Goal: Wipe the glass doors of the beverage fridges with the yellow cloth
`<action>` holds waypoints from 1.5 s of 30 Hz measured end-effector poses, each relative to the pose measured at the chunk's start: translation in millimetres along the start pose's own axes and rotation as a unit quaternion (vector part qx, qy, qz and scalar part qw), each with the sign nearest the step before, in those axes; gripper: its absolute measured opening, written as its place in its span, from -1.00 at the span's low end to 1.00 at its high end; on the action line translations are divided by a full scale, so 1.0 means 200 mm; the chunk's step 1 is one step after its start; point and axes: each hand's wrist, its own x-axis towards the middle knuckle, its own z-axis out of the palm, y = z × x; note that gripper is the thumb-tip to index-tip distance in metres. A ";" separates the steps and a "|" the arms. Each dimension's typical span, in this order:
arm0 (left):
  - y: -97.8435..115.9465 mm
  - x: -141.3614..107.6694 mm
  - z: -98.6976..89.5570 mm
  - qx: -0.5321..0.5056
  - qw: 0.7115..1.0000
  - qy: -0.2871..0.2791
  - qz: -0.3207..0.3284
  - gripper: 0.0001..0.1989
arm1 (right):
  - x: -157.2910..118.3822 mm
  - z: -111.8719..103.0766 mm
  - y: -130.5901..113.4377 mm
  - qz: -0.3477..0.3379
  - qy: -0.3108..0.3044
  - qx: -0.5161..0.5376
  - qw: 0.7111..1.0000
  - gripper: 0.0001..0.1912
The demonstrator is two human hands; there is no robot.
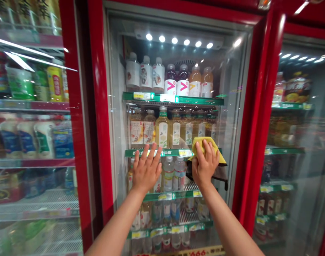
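A glass door (232, 117) in a red frame covers the middle of the view, with shelves of drinks behind it. My left hand (147, 170) lies on the glass with its fingers spread, holding nothing. To its right, my right hand (205, 161) presses a yellow cloth (218, 156) against the glass, fingers over its front. The cloth has a dark edge, and a dark grey part hangs below and beside the hand. My right palm and part of the cloth behind it are hidden.
Behind the glass, bottles (162, 128) stand in rows on green-edged shelves (200, 101). A second cooler (29, 103) with drinks is at the left, another (287, 149) at the right. The red door frame (254, 117) runs upright beside my right arm.
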 end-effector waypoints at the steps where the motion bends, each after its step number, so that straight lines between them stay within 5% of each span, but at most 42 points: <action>1: 0.00 0.00 0.00 0.005 1.000 0.000 0.000 -0.22 | 0.04 0.03 -0.06 0.002 -0.009 0.001 1.000 -0.29; 5: 0.01 -0.01 -0.01 -0.004 1.000 -0.012 -0.006 -0.21 | 0.04 0.04 -0.23 -0.057 -0.068 0.001 0.996 -0.29; 9: 0.01 -0.01 -0.01 -0.028 0.999 -0.021 -0.014 -0.23 | -0.11 -0.05 -0.15 -0.132 -0.113 -0.007 0.985 -0.32; 14: 0.01 -0.02 -0.02 -0.037 0.999 -0.038 -0.009 -0.23 | -0.12 -0.06 -0.07 -0.065 -0.063 -0.038 0.995 -0.34; 20: -0.11 -0.04 -0.11 -0.028 0.999 -0.026 0.019 -0.24 | 0.02 0.09 -0.37 0.008 -0.043 -0.042 0.998 -0.41; 23: -0.23 -0.06 -0.16 -0.022 0.999 -0.017 0.024 -0.22 | -0.04 0.07 -0.44 -0.047 -0.077 -0.027 0.996 -0.41; 28: -0.41 -0.07 -0.22 -0.006 1.000 -0.014 0.009 -0.23 | -0.17 -0.05 -0.28 -0.193 -0.111 -0.004 0.975 -0.47; 32: -0.50 -0.08 -0.25 0.011 1.000 -0.025 0.013 -0.24 | -0.09 -0.02 -0.28 -0.105 -0.061 -0.026 0.992 -0.45; 37: -0.53 -0.11 -0.24 0.025 0.999 -0.019 0.018 -0.25 | 0.02 0.12 -0.59 -0.045 -0.064 -0.018 0.997 -0.34; 40: -0.53 -0.12 -0.22 0.033 0.999 -0.011 0.016 -0.27 | -0.05 0.11 -0.65 -0.097 -0.082 0.001 0.992 -0.39; 45: -0.53 -0.13 -0.22 0.042 0.999 -0.003 0.022 -0.26 | -0.17 0.01 -0.50 -0.206 -0.116 0.050 0.970 -0.46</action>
